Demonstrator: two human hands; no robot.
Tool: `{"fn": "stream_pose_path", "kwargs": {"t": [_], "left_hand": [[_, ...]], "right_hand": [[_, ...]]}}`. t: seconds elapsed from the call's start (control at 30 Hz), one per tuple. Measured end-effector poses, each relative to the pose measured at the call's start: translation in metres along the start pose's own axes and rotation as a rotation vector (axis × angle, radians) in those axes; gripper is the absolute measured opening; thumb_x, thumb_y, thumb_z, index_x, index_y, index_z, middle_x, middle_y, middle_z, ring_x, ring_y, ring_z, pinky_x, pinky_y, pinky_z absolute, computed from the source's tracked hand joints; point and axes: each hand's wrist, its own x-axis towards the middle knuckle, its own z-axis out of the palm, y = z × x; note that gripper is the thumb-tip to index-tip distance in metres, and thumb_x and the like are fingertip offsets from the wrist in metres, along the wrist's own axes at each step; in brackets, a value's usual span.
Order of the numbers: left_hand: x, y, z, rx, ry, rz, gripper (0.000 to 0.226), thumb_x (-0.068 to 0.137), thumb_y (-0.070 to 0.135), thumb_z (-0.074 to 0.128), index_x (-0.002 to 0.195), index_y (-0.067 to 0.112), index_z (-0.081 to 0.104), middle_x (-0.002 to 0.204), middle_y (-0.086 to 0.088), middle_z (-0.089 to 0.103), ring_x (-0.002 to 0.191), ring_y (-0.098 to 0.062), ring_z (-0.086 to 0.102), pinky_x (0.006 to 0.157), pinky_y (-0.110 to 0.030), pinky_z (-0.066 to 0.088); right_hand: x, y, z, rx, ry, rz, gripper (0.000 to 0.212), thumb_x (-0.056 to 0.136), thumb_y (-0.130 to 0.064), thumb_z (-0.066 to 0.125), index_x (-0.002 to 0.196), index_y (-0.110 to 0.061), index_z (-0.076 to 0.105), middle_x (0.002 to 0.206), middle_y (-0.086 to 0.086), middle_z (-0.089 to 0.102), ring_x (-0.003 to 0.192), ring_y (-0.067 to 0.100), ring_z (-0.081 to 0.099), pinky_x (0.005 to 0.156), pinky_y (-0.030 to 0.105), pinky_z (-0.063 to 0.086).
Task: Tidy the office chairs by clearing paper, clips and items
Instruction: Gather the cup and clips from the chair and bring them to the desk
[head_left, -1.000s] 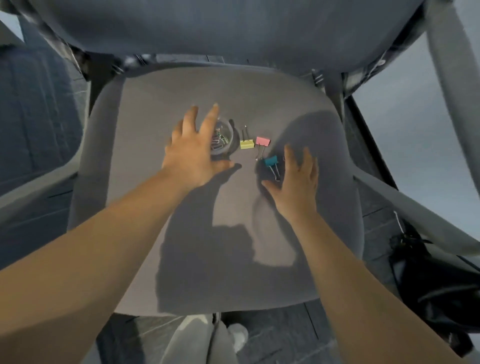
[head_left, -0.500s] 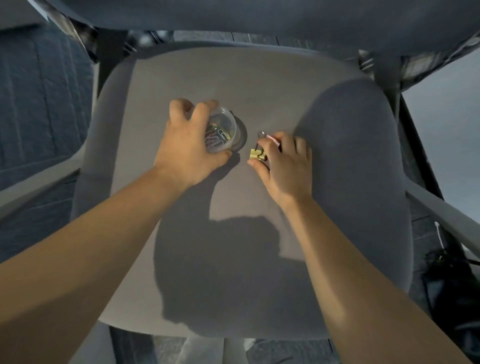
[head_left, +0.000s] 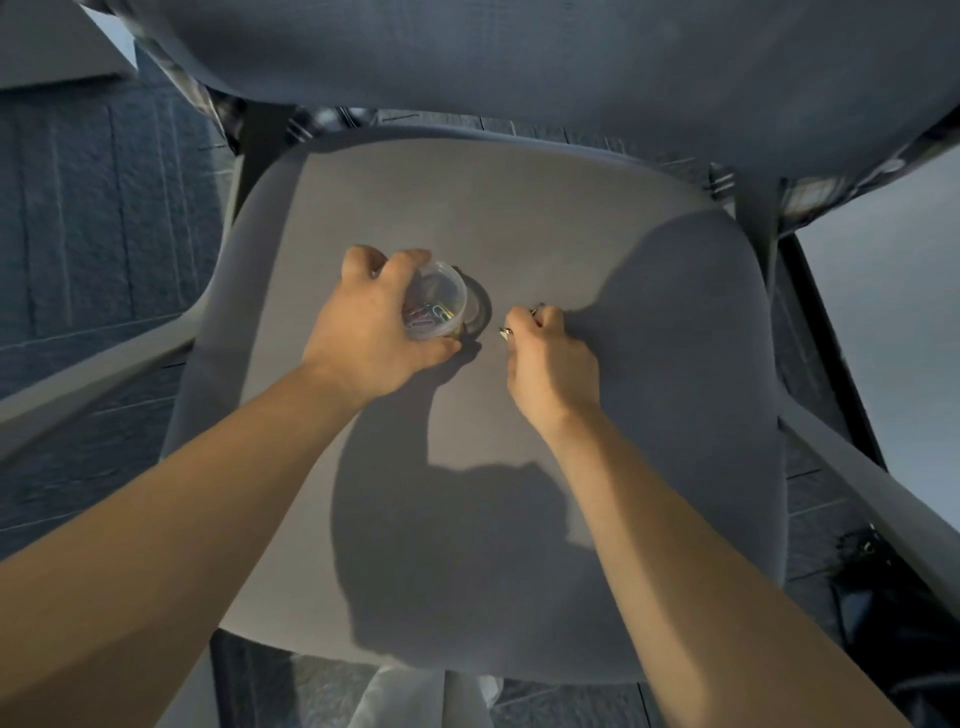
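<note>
1. The chair seat (head_left: 519, 218) is grey cloth, matt and finely woven.
2. The small container (head_left: 447, 293) is clear, glossy plastic.
3. The paper clips (head_left: 431, 314) inside look like coloured coated wire.
4. The clip handles (head_left: 505, 331) glint as shiny metal.
5. The armrest (head_left: 104, 364) is smooth, matt plastic.

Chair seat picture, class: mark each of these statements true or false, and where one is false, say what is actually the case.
1. The left hand grips a clear plastic cup. True.
2. The cup is empty. False: coloured paper clips lie inside it.
3. The right hand is closed into a loose fist, with bits of metal clip wire showing at its fingers. True.
4. Several binder clips lie loose on the seat. False: none shows on the bare fabric.
5. The two hands touch each other. False: a gap of seat shows between them.
</note>
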Motion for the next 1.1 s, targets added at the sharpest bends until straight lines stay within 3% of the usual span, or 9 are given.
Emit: {"fn": "stream_pose_path", "kwargs": {"t": [0.07,0.2,0.5,0.6,0.67,0.87,1.1], "left_hand": [[-0.001,0.001,-0.003,-0.003,0.003,-0.009,0.081,0.067,0.024,0.079,0.137,0.02,0.038,0.137,-0.016,0.032,0.125,-0.029,0.043,0.104,-0.03,0.037],[-0.009,0.005,-0.014,-0.02,0.01,-0.031,0.08,0.068,0.025,0.078,0.137,0.022,0.038,0.138,-0.014,0.032,0.12,-0.03,0.047,0.103,-0.03,0.039],[-0.066,0.052,-0.095,-0.016,0.064,-0.019,0.079,0.071,0.03,0.076,0.139,0.021,0.035,0.14,-0.013,0.03,0.123,-0.032,0.045,0.105,-0.035,0.038],[-0.101,0.067,-0.124,-0.018,0.122,-0.043,0.077,0.072,0.031,0.075,0.138,0.022,0.036,0.14,-0.012,0.031,0.122,-0.032,0.046,0.103,-0.036,0.04],[-0.129,0.074,-0.142,-0.019,0.178,-0.064,0.077,0.073,0.032,0.074,0.138,0.023,0.035,0.14,-0.011,0.031,0.122,-0.032,0.046,0.103,-0.036,0.041],[-0.239,0.081,-0.185,-0.068,0.39,-0.213,0.075,0.074,0.033,0.073,0.138,0.025,0.035,0.14,-0.009,0.031,0.118,-0.031,0.048,0.092,-0.04,0.048],[-0.396,0.053,-0.224,-0.142,0.633,-0.469,0.076,0.075,0.031,0.072,0.139,0.024,0.033,0.143,-0.009,0.029,0.123,-0.03,0.045,0.105,-0.037,0.041]], "right_hand": [[0.0,0.0,-0.006,0.067,0.0,0.03,0.02,0.095,-0.007,0.042,0.114,-0.009,0.05,0.123,0.016,0.05,0.098,0.042,0.06,0.071,0.041,0.046],[-0.001,-0.005,-0.026,0.158,0.009,0.082,0.022,0.098,-0.014,0.038,0.115,-0.007,0.05,0.121,0.017,0.052,0.105,0.041,0.055,0.081,0.042,0.046],[-0.034,-0.047,-0.143,0.189,0.059,-0.033,0.019,0.097,-0.015,0.04,0.112,-0.008,0.049,0.122,0.014,0.052,0.103,0.04,0.055,0.082,0.04,0.045],[-0.055,-0.065,-0.181,0.236,0.104,-0.126,0.006,0.095,-0.012,0.042,0.094,-0.014,0.047,0.118,0.014,0.054,0.101,0.039,0.056,0.083,0.04,0.044],[-0.071,-0.079,-0.205,0.254,0.121,-0.191,0.008,0.094,-0.01,0.043,0.09,-0.017,0.044,0.117,0.015,0.055,0.1,0.039,0.057,0.084,0.04,0.044],[-0.143,-0.134,-0.254,0.161,0.113,-0.46,0.017,0.096,-0.013,0.04,0.108,-0.005,0.05,0.119,0.017,0.053,0.1,0.041,0.055,0.081,0.041,0.044],[-0.256,-0.227,-0.262,0.07,0.015,-0.814,0.015,0.099,-0.016,0.035,0.104,-0.009,0.048,0.115,0.017,0.052,0.087,0.037,0.052,0.068,0.035,0.031]]}}
